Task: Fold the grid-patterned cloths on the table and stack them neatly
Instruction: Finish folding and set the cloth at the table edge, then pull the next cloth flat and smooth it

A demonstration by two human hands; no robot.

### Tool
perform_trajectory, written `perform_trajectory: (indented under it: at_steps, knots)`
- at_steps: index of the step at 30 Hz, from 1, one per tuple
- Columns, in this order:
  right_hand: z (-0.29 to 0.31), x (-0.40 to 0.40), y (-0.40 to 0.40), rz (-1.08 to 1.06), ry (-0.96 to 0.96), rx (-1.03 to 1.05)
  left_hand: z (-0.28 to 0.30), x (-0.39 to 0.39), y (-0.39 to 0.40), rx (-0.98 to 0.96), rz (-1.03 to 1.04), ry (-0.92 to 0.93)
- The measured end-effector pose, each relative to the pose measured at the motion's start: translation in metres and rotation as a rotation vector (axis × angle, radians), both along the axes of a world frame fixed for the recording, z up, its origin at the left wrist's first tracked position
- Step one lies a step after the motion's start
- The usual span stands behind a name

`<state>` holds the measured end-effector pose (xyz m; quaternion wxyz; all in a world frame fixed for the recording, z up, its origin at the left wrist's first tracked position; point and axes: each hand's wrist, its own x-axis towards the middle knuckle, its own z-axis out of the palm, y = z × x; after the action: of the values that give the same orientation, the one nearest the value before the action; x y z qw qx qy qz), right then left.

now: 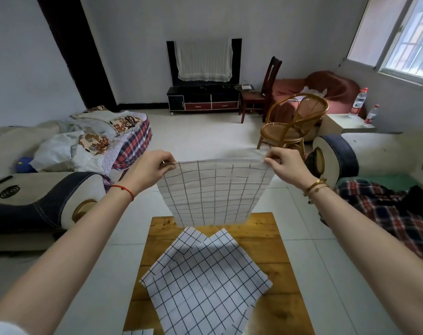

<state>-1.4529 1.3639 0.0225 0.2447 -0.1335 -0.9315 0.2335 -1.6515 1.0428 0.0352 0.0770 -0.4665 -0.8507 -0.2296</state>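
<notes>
Now the left hand (152,169) and the right hand (281,163) each pinch a top corner of one cloth (213,192), and it hangs in the air over the worktop (258,228). More cloths (203,276) lie flat below. Keep the top edge tight and level — then bring the corners together so the edges match.

Both forearms bare. Left wrist: thin red string bracelet (123,191). Right wrist: two gold bangles (316,186), the lower one with small dangling beads. White sleeve edge (2,328) visible at 7 o'clock, left upper arm.
</notes>
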Motion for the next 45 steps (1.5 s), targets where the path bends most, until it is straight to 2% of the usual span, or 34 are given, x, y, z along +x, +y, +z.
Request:
perform_trajectory:
  at_steps: [5, 10, 19, 24, 36, 45]
  knots:
    - [-0.014, 0.019, -0.013, 0.044, -0.026, -0.058, -0.017, 0.013, -0.02, -0.053, -0.01, -0.113]
    - [-0.02, 0.038, -0.017, 0.073, -0.017, -0.199, -0.005, 0.029, -0.04, -0.113, -0.058, -0.319]
    - [-0.018, 0.051, -0.022, 0.141, 0.033, -0.459, 0.015, 0.039, -0.05, 0.007, -0.066, -0.65]
    - [-0.027, 0.049, -0.022, 0.105, 0.038, -0.488, -0.002, 0.033, -0.044, 0.076, -0.011, -0.758]
    - [-0.105, 0.025, -0.014, -0.088, -0.06, -0.499, -0.086, 0.017, -0.023, 0.083, 0.109, -0.794]
    - [-0.184, -0.011, -0.01, -0.195, -0.195, -0.414, -0.182, -0.01, -0.001, 0.079, 0.326, -0.639]
